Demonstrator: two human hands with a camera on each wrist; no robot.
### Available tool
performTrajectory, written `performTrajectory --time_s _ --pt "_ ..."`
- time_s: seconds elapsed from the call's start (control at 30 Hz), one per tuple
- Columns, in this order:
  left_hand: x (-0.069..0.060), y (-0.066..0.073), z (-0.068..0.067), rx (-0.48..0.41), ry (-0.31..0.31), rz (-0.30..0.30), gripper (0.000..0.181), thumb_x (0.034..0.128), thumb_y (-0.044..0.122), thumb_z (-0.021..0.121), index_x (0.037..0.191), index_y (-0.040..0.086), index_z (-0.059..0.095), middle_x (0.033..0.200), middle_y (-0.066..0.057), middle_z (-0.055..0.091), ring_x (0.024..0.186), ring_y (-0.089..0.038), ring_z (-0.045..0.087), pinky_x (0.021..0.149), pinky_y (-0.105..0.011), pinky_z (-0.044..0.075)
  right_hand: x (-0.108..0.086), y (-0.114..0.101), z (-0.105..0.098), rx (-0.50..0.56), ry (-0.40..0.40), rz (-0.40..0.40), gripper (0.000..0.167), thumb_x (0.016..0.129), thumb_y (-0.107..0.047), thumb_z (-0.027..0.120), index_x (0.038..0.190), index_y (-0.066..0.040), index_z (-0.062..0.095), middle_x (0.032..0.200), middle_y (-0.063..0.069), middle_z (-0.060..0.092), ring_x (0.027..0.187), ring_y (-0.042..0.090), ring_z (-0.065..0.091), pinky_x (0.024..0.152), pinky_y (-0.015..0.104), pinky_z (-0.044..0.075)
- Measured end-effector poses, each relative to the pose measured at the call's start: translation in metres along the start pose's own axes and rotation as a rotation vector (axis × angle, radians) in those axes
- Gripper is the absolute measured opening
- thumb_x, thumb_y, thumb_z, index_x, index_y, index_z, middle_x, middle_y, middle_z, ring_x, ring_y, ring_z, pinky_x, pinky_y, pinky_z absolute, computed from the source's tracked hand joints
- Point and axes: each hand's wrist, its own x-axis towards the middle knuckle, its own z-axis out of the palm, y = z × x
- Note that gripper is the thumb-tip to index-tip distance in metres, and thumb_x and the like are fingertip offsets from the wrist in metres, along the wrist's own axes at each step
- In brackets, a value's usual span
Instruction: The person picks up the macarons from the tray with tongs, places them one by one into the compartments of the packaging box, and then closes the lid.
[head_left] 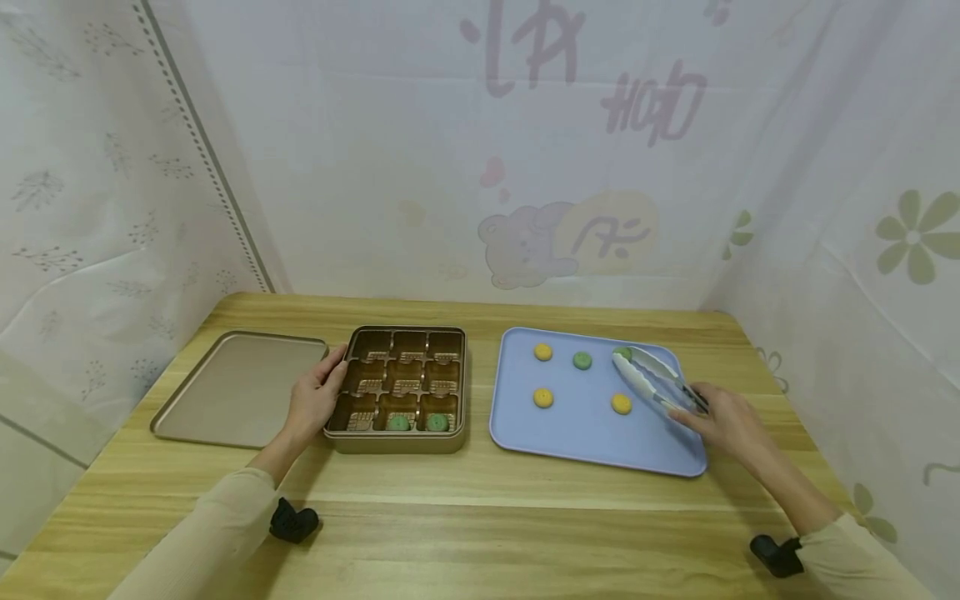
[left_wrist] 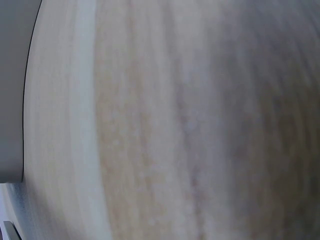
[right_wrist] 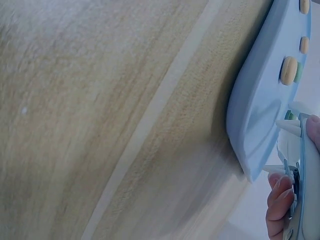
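Left hand (head_left: 312, 403), head view only: straight-fingered against box (head_left: 397, 444) | right hand (head_left: 726, 423): grips tongs (head_left: 636, 379)

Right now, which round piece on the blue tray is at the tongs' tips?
The right-hand green piece; the other green piece and all three yellow pieces lie apart from the tongs.
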Motion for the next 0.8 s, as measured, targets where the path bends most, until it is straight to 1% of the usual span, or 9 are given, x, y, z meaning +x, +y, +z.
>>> performTrajectory --time_s 0.07,0.17,0.27,0.33,0.37,0.47,0.57,0.67,0.8 --pt "0.000 0.000 0.000 -0.005 -0.001 0.001 0.050 0.1025 0.029 0.039 0.146 0.005 0.033 0.149 -0.017 0.032 0.140 -0.035 0.025 0.112 -0.049 0.026 0.000 -0.001 -0.001 0.003 0.004 -0.006 0.062 0.082 -0.035 0.073 0.118 0.013 0.055 0.096 0.026 0.065 0.077 0.029 0.060 0.060 0.039 0.048" --pt "0.000 0.000 -0.001 -0.006 -0.006 -0.003 0.051 0.1026 0.029 0.039 0.146 0.005 0.033 0.150 -0.016 0.031 0.140 -0.035 0.024 0.112 -0.048 0.026 -0.001 -0.005 -0.003 0.001 0.014 -0.014 0.062 0.082 -0.036 0.073 0.118 0.011 0.056 0.093 0.021 0.065 0.074 0.025 0.058 0.058 0.034 0.045" --pt "0.000 0.000 -0.001 -0.006 -0.011 -0.009 0.051 0.1024 0.031 0.038 0.147 0.006 0.032 0.150 -0.016 0.030 0.140 -0.035 0.023 0.112 -0.048 0.026 0.000 -0.010 -0.004 -0.004 0.023 -0.029 0.061 0.081 -0.035 0.074 0.118 0.011 0.057 0.086 0.015 0.064 0.070 0.021 0.054 0.055 0.029 0.041" --pt "-0.001 0.000 -0.001 -0.009 -0.013 -0.013 0.052 0.1023 0.032 0.038 0.147 0.006 0.032 0.150 -0.016 0.030 0.140 -0.035 0.023 0.112 -0.048 0.027 0.000 -0.015 -0.005 -0.003 0.030 -0.048 0.059 0.081 -0.035 0.074 0.116 0.010 0.057 0.079 0.010 0.060 0.067 0.018 0.051 0.053 0.027 0.038" --pt "-0.001 0.000 -0.001 -0.010 -0.015 -0.015 0.052 0.1023 0.032 0.038 0.147 0.007 0.032 0.151 -0.016 0.030 0.140 -0.035 0.023 0.112 -0.048 0.027 0.000 -0.017 -0.005 -0.003 0.033 -0.060 0.057 0.081 -0.034 0.074 0.115 0.009 0.058 0.075 0.007 0.057 0.065 0.017 0.048 0.052 0.026 0.036" --pt "-0.001 0.000 -0.001 -0.009 -0.013 -0.018 0.051 0.1023 0.032 0.038 0.147 0.007 0.032 0.151 -0.015 0.030 0.140 -0.034 0.023 0.112 -0.048 0.027 0.001 -0.026 -0.004 0.009 0.040 -0.102 0.044 0.081 -0.033 0.074 0.101 0.004 0.061 0.068 0.002 0.048 0.060 0.012 0.042 0.048 0.022 0.032" --pt "-0.001 0.000 -0.001 -0.006 -0.013 -0.019 0.052 0.1023 0.032 0.038 0.147 0.008 0.032 0.151 -0.015 0.030 0.141 -0.034 0.023 0.112 -0.048 0.026 0.003 -0.036 -0.003 0.025 0.039 -0.135 0.036 0.081 -0.032 0.074 0.092 -0.001 0.059 0.067 0.000 0.046 0.058 0.010 0.039 0.048 0.021 0.031" --pt "0.000 0.000 -0.001 -0.003 -0.011 -0.021 0.051 0.1024 0.032 0.038 0.147 0.008 0.032 0.151 -0.016 0.030 0.140 -0.035 0.023 0.112 -0.048 0.026 0.005 -0.047 -0.001 0.033 0.037 -0.156 0.036 0.080 -0.031 0.075 0.095 -0.001 0.060 0.068 0.001 0.047 0.058 0.010 0.038 0.047 0.020 0.031" --pt "0.000 0.000 -0.001 -0.004 -0.006 -0.020 0.051 0.1024 0.031 0.039 0.147 0.008 0.033 0.150 -0.016 0.031 0.140 -0.035 0.024 0.112 -0.048 0.026 0.009 -0.062 0.003 0.043 0.025 -0.190 0.043 0.080 -0.031 0.075 0.105 0.002 0.062 0.069 0.002 0.049 0.059 0.010 0.039 0.048 0.021 0.031"
